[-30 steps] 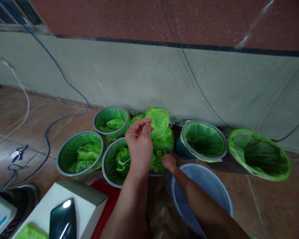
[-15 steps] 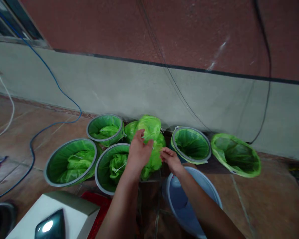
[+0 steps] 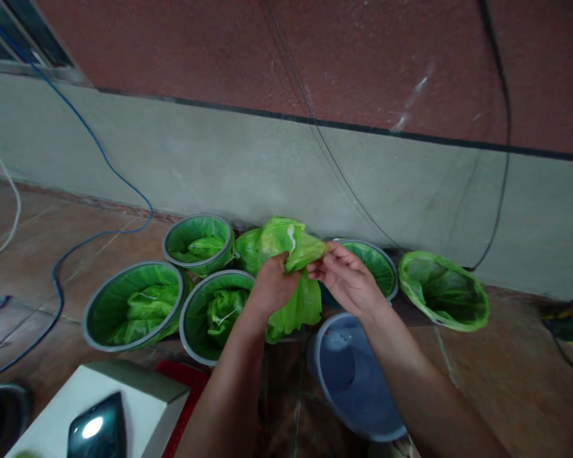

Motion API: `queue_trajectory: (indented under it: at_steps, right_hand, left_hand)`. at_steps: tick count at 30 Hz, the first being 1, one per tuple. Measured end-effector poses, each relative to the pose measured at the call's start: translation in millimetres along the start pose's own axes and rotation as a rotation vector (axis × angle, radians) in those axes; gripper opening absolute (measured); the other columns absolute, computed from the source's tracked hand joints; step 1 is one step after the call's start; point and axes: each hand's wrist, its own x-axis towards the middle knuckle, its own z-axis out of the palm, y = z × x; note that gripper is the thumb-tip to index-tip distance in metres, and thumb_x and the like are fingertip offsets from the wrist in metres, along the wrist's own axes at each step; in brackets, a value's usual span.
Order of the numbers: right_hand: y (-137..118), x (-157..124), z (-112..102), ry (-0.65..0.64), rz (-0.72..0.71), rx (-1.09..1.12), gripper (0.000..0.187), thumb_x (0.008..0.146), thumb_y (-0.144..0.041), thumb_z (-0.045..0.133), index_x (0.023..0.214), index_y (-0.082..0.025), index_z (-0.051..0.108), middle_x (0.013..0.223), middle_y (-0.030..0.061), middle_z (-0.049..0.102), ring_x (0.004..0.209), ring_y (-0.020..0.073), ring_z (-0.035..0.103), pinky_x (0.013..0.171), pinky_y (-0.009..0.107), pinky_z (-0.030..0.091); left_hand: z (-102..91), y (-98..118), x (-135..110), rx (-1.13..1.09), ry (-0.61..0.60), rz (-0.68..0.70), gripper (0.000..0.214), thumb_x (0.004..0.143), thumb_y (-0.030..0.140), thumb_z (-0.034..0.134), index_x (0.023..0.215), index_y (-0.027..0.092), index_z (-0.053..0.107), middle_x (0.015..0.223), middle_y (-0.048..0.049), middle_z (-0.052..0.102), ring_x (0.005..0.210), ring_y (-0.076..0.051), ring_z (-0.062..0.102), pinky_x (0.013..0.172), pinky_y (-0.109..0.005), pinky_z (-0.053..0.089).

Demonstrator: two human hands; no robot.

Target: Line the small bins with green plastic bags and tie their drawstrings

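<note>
Both hands are on a thin green plastic bag (image 3: pixel 296 308) at the middle of the row of bins. My left hand (image 3: pixel 274 283) grips its near left side, with the thumb pressed on the plastic. The fingertips of my right hand (image 3: pixel 346 273) pinch the bag's right end, stretching it sideways. A white drawstring (image 3: pixel 291 238) shows on top of the bag. More bunched green plastic (image 3: pixel 248 249) lies behind and to the left. My right hand partly covers a green-lined bin (image 3: pixel 379 270).
Three more lined bins (image 3: pixel 134 267) (image 3: pixel 205 219) (image 3: pixel 191 331) stand left, and an open green bag (image 3: pixel 444 289) right. A blue-grey bucket (image 3: pixel 358 381) is near me. A phone (image 3: pixel 98 426) lies on a white box (image 3: pixel 52 407). A blue cable (image 3: pixel 95 238) crosses the floor.
My right hand has moved up and right, drawing the bag's end out sideways. My left hand, spread before, has closed on the bag. The view has shifted slightly.
</note>
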Motion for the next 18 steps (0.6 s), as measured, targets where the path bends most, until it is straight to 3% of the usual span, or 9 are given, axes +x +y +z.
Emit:
queue_trajectory:
  at_steps: [2,5,8,10,13,15,18]
  right_hand:
    - [3,3,-10,0.126,-0.07,-0.045,0.033,0.074,-0.042,0.071,0.1,-0.025,0.06,0.101,0.0027,0.069,0.077,0.0145,0.062,0.071,0.029,0.051]
    - [35,3,-34,0.356,-0.022,-0.253,0.039,0.078,-0.045,0.063,0.11,-0.023,0.058,0.106,0.0063,0.069,0.074,0.0152,0.062,0.067,0.029,0.051]
    - [94,-8,-46,0.264,0.224,-0.73,0.038,0.083,-0.036,0.055,0.116,-0.018,0.059,0.102,0.009,0.07,0.085,0.0219,0.065,0.076,0.035,0.052]
    - [138,-17,-39,0.056,0.344,-1.04,0.042,0.08,-0.024,0.058,0.12,-0.014,0.06,0.108,0.0134,0.07,0.103,0.0268,0.064,0.09,0.037,0.048]
    - [195,-24,-16,-0.188,0.399,-1.246,0.053,0.079,-0.013,0.056,0.131,-0.01,0.055,0.121,0.0162,0.066,0.116,0.0266,0.06,0.098,0.031,0.044]
    - [222,-20,-2,-0.208,0.44,-1.282,0.065,0.075,-0.004,0.054,0.139,-0.008,0.047,0.127,0.0178,0.063,0.119,0.0265,0.058,0.097,0.031,0.044]
    - [250,-1,5,-0.229,0.386,-1.198,0.072,0.074,0.002,0.054,0.144,-0.01,0.041,0.133,0.0186,0.058,0.121,0.0265,0.057,0.096,0.03,0.046]
  left_hand:
    - [-6.7,0,5,-0.029,0.203,0.062,0.01,0.075,0.02,0.059,0.078,0.016,0.068,0.071,-0.0027,0.068,0.066,-0.017,0.06,0.068,-0.03,0.05]
    - [-25.2,6,8,-0.092,0.739,0.139,0.014,0.08,0.023,0.056,0.081,0.015,0.067,0.075,-0.0005,0.067,0.071,-0.015,0.06,0.071,-0.027,0.049]
    - [-41.3,16,6,-0.099,1.063,0.219,0.015,0.083,0.025,0.056,0.085,0.015,0.067,0.08,0.0007,0.067,0.079,-0.015,0.06,0.077,-0.026,0.049]
    - [-44.5,22,5,-0.122,1.132,0.246,0.015,0.083,0.024,0.056,0.087,0.016,0.067,0.083,0.0008,0.067,0.085,-0.015,0.061,0.08,-0.026,0.049]
    - [-41.3,24,5,-0.161,1.133,0.236,0.014,0.082,0.025,0.057,0.088,0.016,0.067,0.086,0.0008,0.068,0.088,-0.016,0.062,0.081,-0.026,0.05]
    - [-39.1,20,6,-0.161,1.131,0.225,0.016,0.082,0.026,0.057,0.09,0.016,0.067,0.088,0.0006,0.069,0.087,-0.016,0.063,0.08,-0.026,0.052]
    - [-39.4,13,7,-0.117,1.121,0.199,0.019,0.082,0.028,0.056,0.091,0.015,0.066,0.088,0.0002,0.069,0.084,-0.016,0.064,0.076,-0.026,0.053]
